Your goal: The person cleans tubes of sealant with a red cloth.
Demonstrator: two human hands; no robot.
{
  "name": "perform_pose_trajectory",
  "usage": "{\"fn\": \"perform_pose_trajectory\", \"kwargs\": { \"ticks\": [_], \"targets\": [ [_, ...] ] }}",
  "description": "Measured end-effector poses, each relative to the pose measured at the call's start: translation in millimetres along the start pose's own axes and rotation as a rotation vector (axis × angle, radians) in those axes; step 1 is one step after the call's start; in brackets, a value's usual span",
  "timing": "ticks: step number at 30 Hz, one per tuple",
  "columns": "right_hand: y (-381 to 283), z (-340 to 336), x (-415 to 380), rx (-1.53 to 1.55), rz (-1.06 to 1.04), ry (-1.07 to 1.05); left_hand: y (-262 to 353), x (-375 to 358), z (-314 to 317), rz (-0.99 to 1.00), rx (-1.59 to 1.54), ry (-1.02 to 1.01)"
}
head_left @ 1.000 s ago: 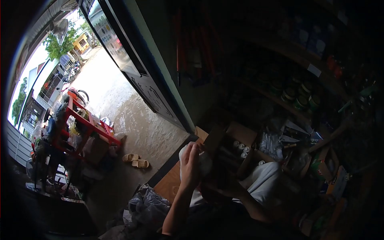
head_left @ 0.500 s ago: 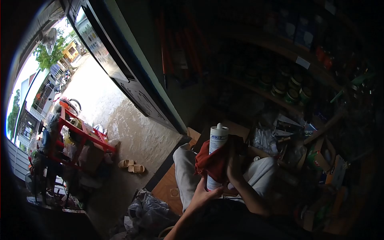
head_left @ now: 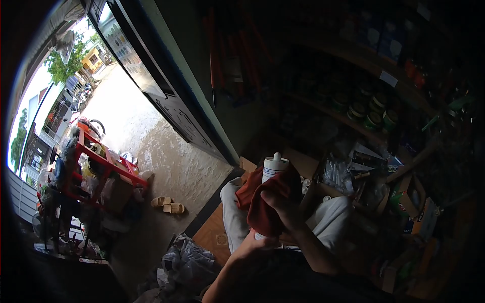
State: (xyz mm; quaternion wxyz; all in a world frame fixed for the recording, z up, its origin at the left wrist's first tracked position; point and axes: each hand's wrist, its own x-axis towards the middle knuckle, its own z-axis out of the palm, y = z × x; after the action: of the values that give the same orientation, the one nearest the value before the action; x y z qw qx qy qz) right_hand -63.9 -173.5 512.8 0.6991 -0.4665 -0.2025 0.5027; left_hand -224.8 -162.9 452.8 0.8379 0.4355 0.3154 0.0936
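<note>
A white sealant tube (head_left: 273, 167) with a nozzle stub on top stands nearly upright between my knees. Around its middle a red-brown cloth (head_left: 265, 214) is wrapped, hiding most of the label. My left hand (head_left: 251, 244) is closed round the tube's lower end, below the cloth. With my right hand (head_left: 279, 208) I press the cloth against the tube's right side, thumb on top; the other fingers are hidden by fabric and shadow.
A grey plastic bag (head_left: 189, 262) lies at lower left, near tan slippers (head_left: 168, 205). A red rack (head_left: 108, 169) stands by the doorway. Open cartons (head_left: 406, 197) and shelves with cans (head_left: 373, 119) are on the right.
The cloth now covers more of the tube's front and label. My right hand has moved left across the front with it, and my left hand has shifted slightly left. The view has shifted slightly.
</note>
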Motion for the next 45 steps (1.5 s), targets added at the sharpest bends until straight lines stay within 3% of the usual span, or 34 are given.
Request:
{"fn": "perform_pose_trajectory", "kwargs": {
  "ticks": [3,4,7,8,9,12,15,16,17,19,20,23,24,26,27,28,29,31,32,35,38,40,42,44,45],
  "targets": [
    [3.0,-6.3,-5.2,-0.138,-0.069,0.100,24.7,-0.3,13.3,0.202,0.331,0.116],
    [-1.9,-6.9,-5.3,-0.199,0.062,0.120,18.4,0.8,14.6,0.252,0.382,0.158],
    [-0.5,0.6,-14.6,-0.486,-0.347,0.271,0.1,-1.2,8.7,0.364,0.629,0.375],
    [5.9,1.4,-15.3,-0.526,-0.368,0.379,12.2,-9.6,12.7,0.343,0.715,0.415],
    [6.5,0.8,-16.5,-0.459,-0.372,0.350,19.3,-16.5,12.6,0.319,0.803,0.452],
    [-1.8,-13.4,-16.8,-0.267,-0.395,0.262,10.7,-16.3,-11.8,0.562,1.117,0.703],
    [-14.3,-36.0,-13.2,-0.617,-0.304,0.093,13.8,-23.5,-45.0,0.817,1.334,0.888],
    [-22.8,-31.7,-16.9,-0.663,-0.295,-0.088,21.6,-28.3,-54.3,0.890,1.396,0.942],
    [-18.1,-26.5,-18.3,-0.559,-0.255,-0.088,31.3,-31.6,-61.9,0.964,1.463,0.992],
    [-5.7,-18.2,-25.4,-0.366,-0.169,-0.095,47.6,-33.6,-68.5,1.082,1.507,0.931],
    [5.0,-23.6,-25.4,-0.228,0.029,-0.145,52.3,-34.9,-69.8,1.140,1.525,0.900],
    [14.4,-22.7,-34.5,-0.228,0.040,-0.178,63.7,-43.6,-67.3,1.116,1.552,0.840],
    [14.0,-18.5,-42.5,-0.175,-0.006,-0.272,71.1,-45.5,-67.3,1.155,1.597,0.834],
    [18.3,-20.1,-46.6,-0.378,-0.012,-0.473,94.5,-43.4,-65.6,1.234,1.689,0.815],
    [20.8,-23.7,-51.0,-0.483,-0.015,-0.571,110.6,-45.2,-58.1,1.169,1.765,0.702],
    [35.3,-32.6,-58.5,-0.425,0.165,-0.557,119.7,-40.1,-54.5,1.150,1.785,0.578],
    [39.5,-34.1,-61.2,-0.439,0.177,-0.550,125.1,-34.6,-49.9,1.134,1.800,0.454],
    [42.2,-36.0,-61.7,-0.466,0.198,-0.528,128.4,-25.7,-36.2,1.051,1.675,0.373],
    [37.8,-40.0,-63.5,-0.327,0.443,-0.438,128.7,-21.6,-31.3,1.005,1.612,0.329],
    [35.1,-48.9,-63.2,-0.214,0.290,-0.508,128.3,-13.7,-26.0,0.802,1.078,0.164],
    [5.4,-42.5,-67.3,-0.298,0.255,-0.536,118.1,7.9,-48.2,0.864,0.509,0.001],
    [29.4,-56.8,-62.6,-0.677,-0.170,-0.600,113.7,16.8,-40.6,0.859,0.220,-0.072],
    [34.9,-60.4,-58.3,-0.698,-0.243,-0.607,113.7,24.0,-27.5,0.814,0.299,-0.022],
    [32.3,-52.4,-57.6,-0.364,0.057,-0.557,119.1,24.1,-9.7,0.864,0.441,0.045],
    [25.0,-50.9,-53.2,-0.471,-0.039,-0.559,120.9,23.0,-2.8,0.880,0.533,0.022]
  ]
}}
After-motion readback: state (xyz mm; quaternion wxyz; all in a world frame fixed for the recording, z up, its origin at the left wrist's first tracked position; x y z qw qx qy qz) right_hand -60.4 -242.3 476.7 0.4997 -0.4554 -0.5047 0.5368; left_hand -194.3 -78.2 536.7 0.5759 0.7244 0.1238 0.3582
